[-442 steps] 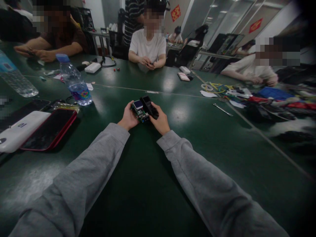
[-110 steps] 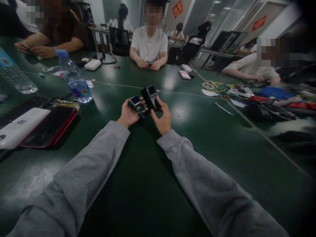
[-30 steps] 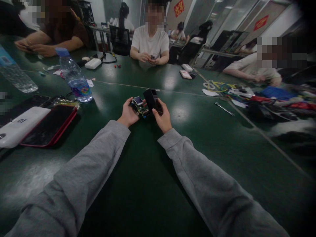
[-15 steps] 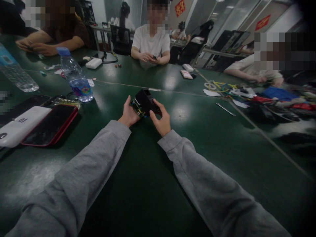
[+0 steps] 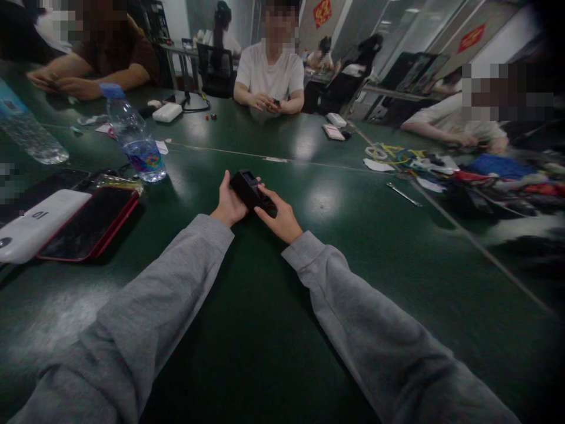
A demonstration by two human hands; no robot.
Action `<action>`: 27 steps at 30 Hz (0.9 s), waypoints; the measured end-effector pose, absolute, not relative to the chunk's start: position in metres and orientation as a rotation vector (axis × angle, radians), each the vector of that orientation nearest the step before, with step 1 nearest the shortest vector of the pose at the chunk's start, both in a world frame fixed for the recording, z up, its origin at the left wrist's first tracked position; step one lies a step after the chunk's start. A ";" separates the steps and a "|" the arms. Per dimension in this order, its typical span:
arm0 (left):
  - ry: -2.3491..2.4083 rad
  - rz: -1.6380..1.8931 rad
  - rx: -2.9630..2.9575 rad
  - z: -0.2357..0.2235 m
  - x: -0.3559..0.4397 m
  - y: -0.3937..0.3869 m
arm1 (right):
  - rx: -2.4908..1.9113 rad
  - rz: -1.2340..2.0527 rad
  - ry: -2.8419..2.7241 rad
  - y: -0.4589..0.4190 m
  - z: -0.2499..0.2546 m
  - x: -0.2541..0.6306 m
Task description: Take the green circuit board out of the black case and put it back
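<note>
A small black box-shaped device [image 5: 249, 189], with a dark screen-like window at its far end, is held between my two hands above the green table [image 5: 247, 330]. My left hand [image 5: 228, 204] cradles it from the left, palm up, with the thumb raised and the other fingers hidden beneath it. From the right, my right hand [image 5: 282, 220] grips the casing, fingers over its upper side and thumb at the near edge. No circuit board shows on the device from this angle.
To the left lie a red-cased phone [image 5: 95, 224] and a white power bank [image 5: 42, 227], with a water bottle [image 5: 143, 156] behind. A wrench [image 5: 404, 194] and a pile of cables [image 5: 392, 154] lie to the right. Across the table sits a person in a white shirt [image 5: 270, 73].
The black casing has moved left and down over the circuit board, which showed in my left hand before and is now hidden. My right hand moved left with the casing.
</note>
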State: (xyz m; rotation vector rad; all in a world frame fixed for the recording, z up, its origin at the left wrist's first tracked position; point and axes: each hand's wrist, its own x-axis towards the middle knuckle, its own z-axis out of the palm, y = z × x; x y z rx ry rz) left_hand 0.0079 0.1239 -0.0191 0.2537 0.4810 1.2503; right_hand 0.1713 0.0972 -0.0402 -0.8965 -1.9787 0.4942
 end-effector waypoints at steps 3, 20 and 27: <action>0.480 1.286 0.253 -0.019 0.007 0.124 | -0.888 0.495 -2.076 0.100 -0.043 0.172; 0.488 1.260 0.303 -0.018 0.006 0.123 | -0.897 0.562 -2.021 0.099 -0.041 0.173; 0.488 1.247 0.305 -0.017 0.005 0.122 | -0.900 0.625 -1.969 0.101 -0.044 0.175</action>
